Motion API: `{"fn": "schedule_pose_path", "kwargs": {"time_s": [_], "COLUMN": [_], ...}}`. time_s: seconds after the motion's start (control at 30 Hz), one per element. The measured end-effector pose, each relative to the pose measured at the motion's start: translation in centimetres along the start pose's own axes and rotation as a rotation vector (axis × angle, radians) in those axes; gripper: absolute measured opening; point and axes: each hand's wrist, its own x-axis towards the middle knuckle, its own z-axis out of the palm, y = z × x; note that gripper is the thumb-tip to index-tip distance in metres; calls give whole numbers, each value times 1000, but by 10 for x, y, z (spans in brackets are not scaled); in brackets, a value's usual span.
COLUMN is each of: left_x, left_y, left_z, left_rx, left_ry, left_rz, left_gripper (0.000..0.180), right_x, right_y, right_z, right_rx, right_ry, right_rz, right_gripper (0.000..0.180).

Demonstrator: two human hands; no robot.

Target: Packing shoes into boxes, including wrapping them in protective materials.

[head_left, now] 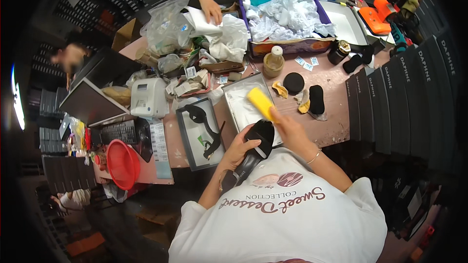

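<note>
- Step in hand, as judged: cleaning a black high-heeled shoe (pixel 251 153), held close to the person's chest at the near edge of the pink worktable (pixel 336 92).
- Left hand (pixel 236 151) — fingers curled around the shoe's side, grasping it.
- Right hand (pixel 288 127) — clenched on a yellow sponge block (pixel 261 103), which sits just above the shoe's toe end.
- Next move likely calls for a steady shoe and even strokes of the block.
- A second black heeled shoe (pixel 204 129) lies in an open box lid (pixel 185 141), left of the hands.
</note>
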Motion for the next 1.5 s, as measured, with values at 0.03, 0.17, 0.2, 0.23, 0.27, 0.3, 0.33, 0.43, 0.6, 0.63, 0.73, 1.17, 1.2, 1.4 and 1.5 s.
{"fn": "schedule_pose_path", "kwargs": {"time_s": [0.03,0.17,0.2,0.23,0.27,0.3,0.33,0.43,0.6,0.63,0.73,1.17,1.2,1.4,1.5], "left_x": [-1,1,5,11,17,20,25,35,20,19,22,-8,-8,1,21], "left_y": [-2,-19,-24,-27,-28,-19,-7,5,8,9,18,-43,-48,-23,6], "left_z": [-8,-33,-37,-43,-49,-43,-34,-14,0,-14,-44,-19,-34,-54,-39], "left_rx": [-21,-79,-112,-133,-139,-224,-305,-250,119,408,713,-276,-209,106,266], "left_ry": [-2,-28,-24,25,73,136,192,299,192,210,172,421,485,839,813], "left_rz": [53,238,243,237,270,291,310,390,527,582,620,494,469,846,821], "left_gripper": [69,74,74,72,66,64,61,61,67,60,46,84,83,71,63], "right_x": [-3,-14,-16,-11,-6,5,14,34,39,37,36,45,42,50,46], "right_y": [23,109,111,91,66,35,7,-27,-12,-19,-24,-32,-29,-44,-58], "right_z": [-1,11,18,17,13,6,7,17,14,5,3,53,64,23,28], "right_rx": [-33,-188,-212,-231,-246,108,173,415,487,402,424,281,331,655,151], "right_ry": [73,-212,-136,-61,14,-137,-162,-190,-157,-183,-228,-158,-232,-933,-776], "right_rz": [18,313,189,64,-58,54,15,26,31,9,-6,-171,-154,206,-168], "right_gripper": [48,56,58,60,61,67,66,60,47,45,40,36,42,69,97]}}
